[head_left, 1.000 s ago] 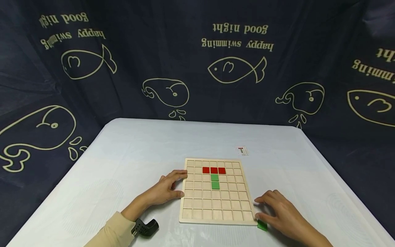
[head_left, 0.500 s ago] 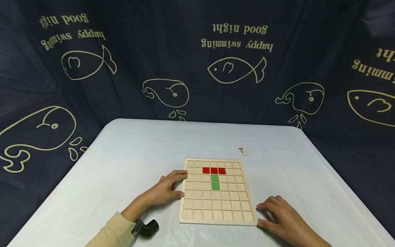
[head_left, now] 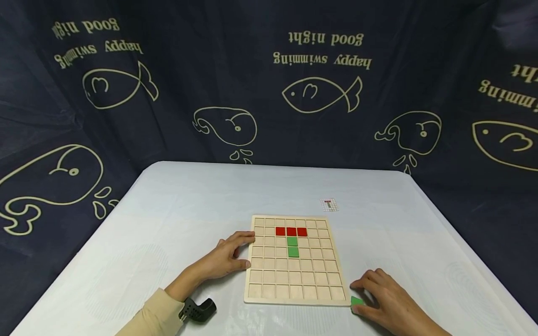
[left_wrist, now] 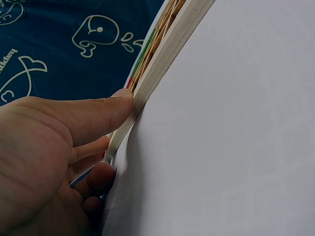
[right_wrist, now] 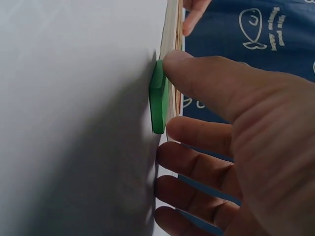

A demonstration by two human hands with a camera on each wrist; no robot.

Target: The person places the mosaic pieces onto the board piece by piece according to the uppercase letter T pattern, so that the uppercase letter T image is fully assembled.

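A square-celled wooden board point(head_left: 273, 277) lies on the table, with three red tiles point(head_left: 291, 232) in a row and two green tiles point(head_left: 293, 247) in a column under the middle one. My left hand point(head_left: 224, 257) rests at the board's left edge, thumb and fingers against it; the left wrist view shows the thumb point(left_wrist: 110, 110) on the rim. Beyond the board's near right corner, another green tile point(head_left: 356, 302) lies on the table. My right hand point(head_left: 385, 298) has its thumb point(right_wrist: 197, 71) at this tile, with the index finger point(right_wrist: 197, 132) by the other end, not curled round it.
A small printed card point(head_left: 329, 205) with a red and green T on a grid lies behind the board. A black strap-like piece point(head_left: 201, 310) sits at the left wrist. A dark curtain point(head_left: 269, 56) with fish and whale drawings hangs behind the white table point(head_left: 201, 196).
My right hand has drawn slightly towards the near side, its thumb shifting over the loose green tile and then off part of it. The left hand and the board stay put.
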